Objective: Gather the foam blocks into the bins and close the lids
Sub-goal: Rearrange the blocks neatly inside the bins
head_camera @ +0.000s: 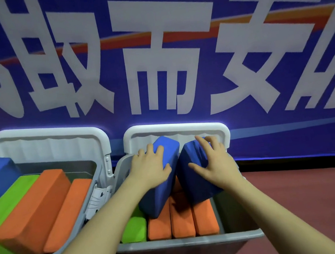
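Two gray bins [189,245], two white lids [175,129], three blue blocks [160,182], five orange blocks [182,218], three green blocks [134,230] and two hands [150,169] can be counted.

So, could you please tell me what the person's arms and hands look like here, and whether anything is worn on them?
Both forearms are bare as far as the frame shows. The left hand and right hand wear no gloves, rings, watch or bands. No sleeve shows.

From my remote seat I see two bare forearms, no sleeves, cuffs or gloves anywhere along them. The left hand [149,168] and right hand [213,163] carry no rings, watch or bands that I can make out. Short, plain fingernails, unpainted.
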Tool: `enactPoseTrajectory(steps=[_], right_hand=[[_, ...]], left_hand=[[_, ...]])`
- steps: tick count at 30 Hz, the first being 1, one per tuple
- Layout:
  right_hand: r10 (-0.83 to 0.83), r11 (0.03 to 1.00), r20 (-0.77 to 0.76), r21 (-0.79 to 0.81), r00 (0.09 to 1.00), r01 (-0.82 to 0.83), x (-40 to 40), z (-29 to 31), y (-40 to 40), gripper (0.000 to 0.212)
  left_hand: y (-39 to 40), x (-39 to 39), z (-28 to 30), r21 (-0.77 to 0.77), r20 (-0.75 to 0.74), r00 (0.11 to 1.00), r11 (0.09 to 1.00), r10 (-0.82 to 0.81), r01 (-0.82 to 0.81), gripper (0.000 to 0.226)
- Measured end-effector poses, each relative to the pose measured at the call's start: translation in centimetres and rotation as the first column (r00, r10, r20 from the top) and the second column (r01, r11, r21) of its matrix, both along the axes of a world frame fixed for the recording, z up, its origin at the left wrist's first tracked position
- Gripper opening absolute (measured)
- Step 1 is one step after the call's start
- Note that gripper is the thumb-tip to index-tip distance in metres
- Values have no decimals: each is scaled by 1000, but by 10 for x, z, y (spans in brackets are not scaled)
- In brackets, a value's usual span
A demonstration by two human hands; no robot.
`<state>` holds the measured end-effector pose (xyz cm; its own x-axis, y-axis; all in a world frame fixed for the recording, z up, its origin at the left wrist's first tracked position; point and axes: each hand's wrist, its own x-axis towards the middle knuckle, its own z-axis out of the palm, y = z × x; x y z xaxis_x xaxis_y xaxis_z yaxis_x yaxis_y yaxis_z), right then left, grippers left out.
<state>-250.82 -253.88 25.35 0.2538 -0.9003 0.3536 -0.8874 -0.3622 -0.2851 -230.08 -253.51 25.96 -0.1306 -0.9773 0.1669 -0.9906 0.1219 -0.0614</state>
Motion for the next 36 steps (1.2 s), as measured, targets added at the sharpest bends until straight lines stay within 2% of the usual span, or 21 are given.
enactPoseTrajectory(steps=[2, 6, 10, 13, 17, 23, 27, 31, 36], right_hand=[[-9, 1000, -12, 3, 1000, 9, -1, 0, 3, 70], [-8, 995, -142, 102, 990, 23, -4, -2, 11, 80], [-16, 994, -22, 112, 1000, 18, -4, -5, 17, 74], [-103, 992, 81, 86, 991, 96, -13, -4, 17, 66], [-190, 980, 30, 60, 981, 188, -44, -5, 19, 64], [-286, 944, 41, 186, 957, 274, -87, -29, 31, 64], [-289, 911, -46, 293, 956, 290, -92, -58, 34, 64], [-255, 901, -84, 341, 963, 268, -88, -91, 37, 67], [-241, 891, -84, 375, 967, 254, -83, -114, 35, 69]], left_hand=[[-2, 0, -4, 37, -30, 1000, 999, -7, 8, 46], [-4, 3, -11, 135, -40, 999, 991, 12, -6, 65], [-3, 3, -7, 125, -39, 999, 992, -11, 16, 62], [-3, -5, -3, 58, -4, 1000, 998, 2, -1, 58], [-7, -34, 3, -41, -30, 999, 999, -33, 32, 55], [-30, -98, 7, -171, -14, 996, 981, -89, 86, 56], [-48, -128, 2, -194, 15, 992, 973, -122, 123, 55], [-68, -145, -19, -334, 110, 982, 924, -156, 184, 51], [-80, -168, -31, -365, -23, 985, 919, -171, 151, 54]])
